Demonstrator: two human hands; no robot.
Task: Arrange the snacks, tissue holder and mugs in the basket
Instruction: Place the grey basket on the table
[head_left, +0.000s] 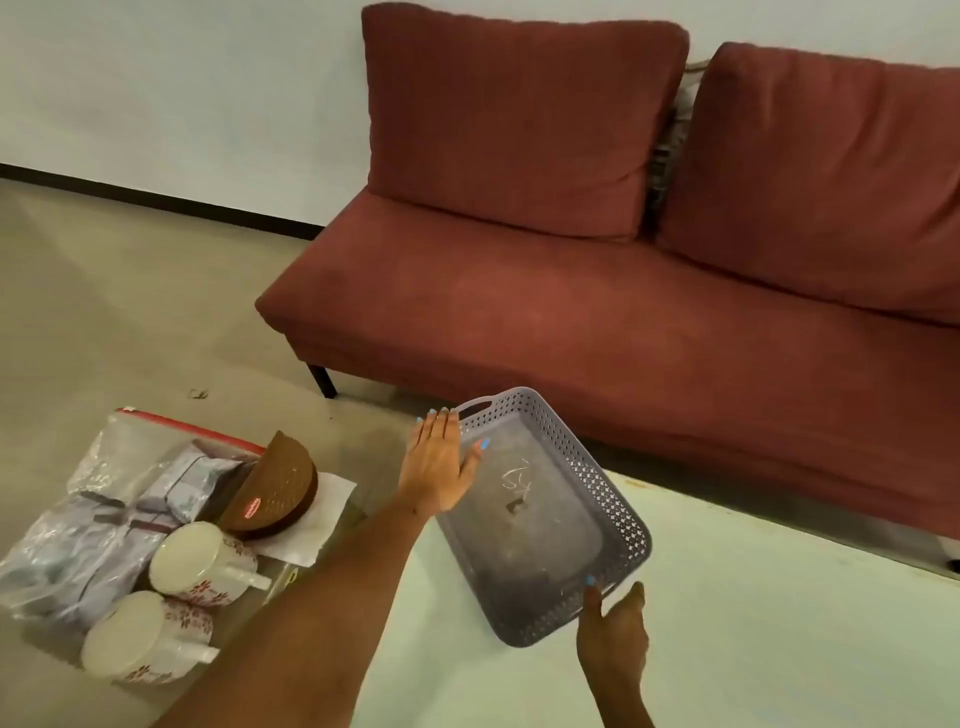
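Basket (613, 499) first: it is grey plastic with little holes all round its walls and a handle slot at the far end. Inside is only a white scribble and a small dark mark on its floor. It sits on a pale table (753, 623), turned at a slant. The left hand (436, 470) lies flat against its far left side, fingers straight and together, holding nothing. The right hand (613, 631) touches the near corner with straight fingers and grips nothing. On the left sit two white mugs (200, 569) with red flowers, both on their sides, touching. Behind them is a brown half-round tissue holder (278, 486) standing on a white paper. Snacks (111, 514) are in a clear bag beside it.
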